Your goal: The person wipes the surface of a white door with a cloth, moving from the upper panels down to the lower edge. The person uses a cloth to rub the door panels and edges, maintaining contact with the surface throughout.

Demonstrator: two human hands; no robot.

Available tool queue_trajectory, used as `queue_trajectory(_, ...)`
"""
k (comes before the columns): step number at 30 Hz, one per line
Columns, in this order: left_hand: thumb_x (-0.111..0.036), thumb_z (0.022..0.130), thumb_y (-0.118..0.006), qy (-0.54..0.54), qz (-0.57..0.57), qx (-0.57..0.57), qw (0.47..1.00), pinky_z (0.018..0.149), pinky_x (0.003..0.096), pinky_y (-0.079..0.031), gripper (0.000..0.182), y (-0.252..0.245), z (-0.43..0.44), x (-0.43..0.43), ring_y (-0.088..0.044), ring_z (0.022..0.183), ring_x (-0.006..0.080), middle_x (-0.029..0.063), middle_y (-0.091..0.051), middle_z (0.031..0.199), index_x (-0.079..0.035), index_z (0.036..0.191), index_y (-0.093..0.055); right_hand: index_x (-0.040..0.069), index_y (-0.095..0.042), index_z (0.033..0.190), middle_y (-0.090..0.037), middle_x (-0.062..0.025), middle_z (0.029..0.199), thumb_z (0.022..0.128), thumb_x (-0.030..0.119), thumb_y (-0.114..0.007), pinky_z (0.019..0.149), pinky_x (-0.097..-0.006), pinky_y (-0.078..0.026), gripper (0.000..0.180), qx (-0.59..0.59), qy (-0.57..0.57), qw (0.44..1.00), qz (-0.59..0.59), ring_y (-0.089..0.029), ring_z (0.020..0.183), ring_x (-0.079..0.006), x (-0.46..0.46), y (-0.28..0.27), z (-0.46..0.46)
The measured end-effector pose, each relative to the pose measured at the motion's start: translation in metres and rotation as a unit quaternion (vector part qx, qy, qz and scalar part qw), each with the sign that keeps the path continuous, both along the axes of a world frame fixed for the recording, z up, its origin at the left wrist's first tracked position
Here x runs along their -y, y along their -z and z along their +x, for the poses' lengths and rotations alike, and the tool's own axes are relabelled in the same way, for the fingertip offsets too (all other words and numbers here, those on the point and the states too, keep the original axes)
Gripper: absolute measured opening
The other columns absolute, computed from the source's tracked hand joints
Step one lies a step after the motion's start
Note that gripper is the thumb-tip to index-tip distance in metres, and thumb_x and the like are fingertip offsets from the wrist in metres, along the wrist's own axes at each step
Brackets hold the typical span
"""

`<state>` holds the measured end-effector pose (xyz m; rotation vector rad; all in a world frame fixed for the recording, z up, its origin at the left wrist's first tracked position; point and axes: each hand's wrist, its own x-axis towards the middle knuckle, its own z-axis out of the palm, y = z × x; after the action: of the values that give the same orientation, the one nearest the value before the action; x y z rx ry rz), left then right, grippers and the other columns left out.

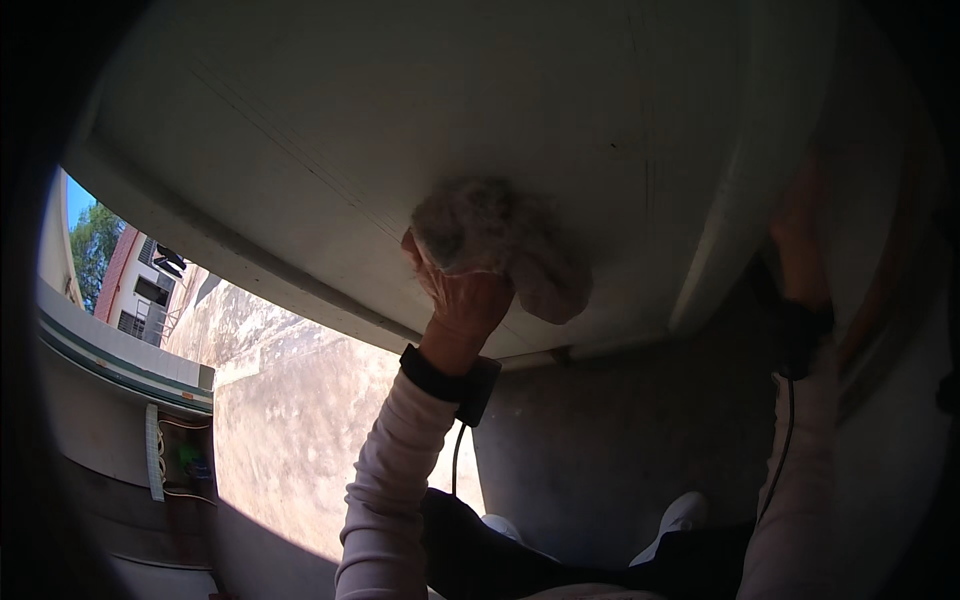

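Before me spreads a large pale panel [525,97] with thin dark scratch-like lines and a raised rim. My left hand [465,296] holds a fluffy greyish cloth [495,225] against its lower middle; part of the cloth hangs to the right of the wrist. The fingers are mostly hidden by the cloth. At the right, in deep shade, my right hand [799,202] is raised beside the panel's right edge, dim and blurred, and its fingers cannot be made out. A dark band with a cable circles each wrist.
Sunlit rough ground [292,412] lies at the left below the panel's edge. A pale structure with a shaded recess [184,457] stands at the lower left. Beyond are a building [146,285] and a tree [94,240]. White shoes [679,517] show below, on shaded floor.
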<state>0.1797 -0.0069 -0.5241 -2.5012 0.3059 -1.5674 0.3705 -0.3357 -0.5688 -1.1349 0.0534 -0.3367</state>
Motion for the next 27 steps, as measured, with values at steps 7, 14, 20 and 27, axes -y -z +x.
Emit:
queue_trajectory(7, -0.020, 0.078, -0.061, 0.038, -0.003, 0.144, 0.989, 0.084, 0.0422, -0.032, 0.027, -0.075, 0.043, 0.039, -0.045, 0.093, 0.0320, 0.0129, -0.051, 0.097, -0.007, 0.102, -0.058, 0.006, -0.030, 0.150, -0.035, -0.0108, 0.152, 0.101, 0.053, -0.034, 0.113, -0.0427, -0.029, 0.068, 0.001, 0.025, 0.999, 0.026, -0.035, 0.137, -0.0282, -0.001, 0.009, 0.005)
queue_trajectory(14, -0.015, 0.077, -0.061, 0.115, 0.151, -0.096, 0.977, 0.083, 0.0327, -0.043, 0.010, 0.053, 0.041, 0.076, -0.054, 0.094, 0.0196, 0.0016, -0.058, 0.087, -0.013, 0.086, -0.064, 0.005, -0.024, 0.153, -0.028, -0.0109, 0.156, 0.103, 0.052, -0.033, 0.116, -0.0394, -0.022, 0.069, 0.067, -0.049, 0.997, -0.002, -0.027, 0.142, -0.0258, -0.021, -0.007, -0.017)
queue_trajectory(20, -0.028, 0.081, -0.066, 0.012, 0.082, 0.086, 0.993, 0.085, 0.0446, -0.036, 0.034, -0.062, 0.016, 0.012, -0.046, 0.098, 0.0329, 0.0127, -0.053, 0.102, -0.006, 0.107, -0.058, 0.007, -0.018, 0.155, -0.025, -0.0122, 0.157, 0.101, 0.060, -0.028, 0.116, -0.0419, -0.023, 0.077, 0.025, -0.038, 0.999, -0.019, -0.027, 0.141, -0.0269, -0.021, 0.020, 0.008)
queue_trajectory(27, -0.023, 0.081, -0.057, 0.006, 0.163, -0.009, 0.987, 0.085, 0.0423, -0.034, 0.029, -0.038, 0.008, 0.009, -0.048, 0.095, 0.0334, 0.0136, -0.057, 0.111, -0.006, 0.105, -0.062, 0.007, -0.013, 0.156, -0.021, -0.0124, 0.158, 0.100, 0.062, -0.028, 0.116, -0.0422, -0.023, 0.079, 0.042, -0.014, 0.998, -0.045, -0.024, 0.143, -0.0266, -0.013, 0.008, 0.004)
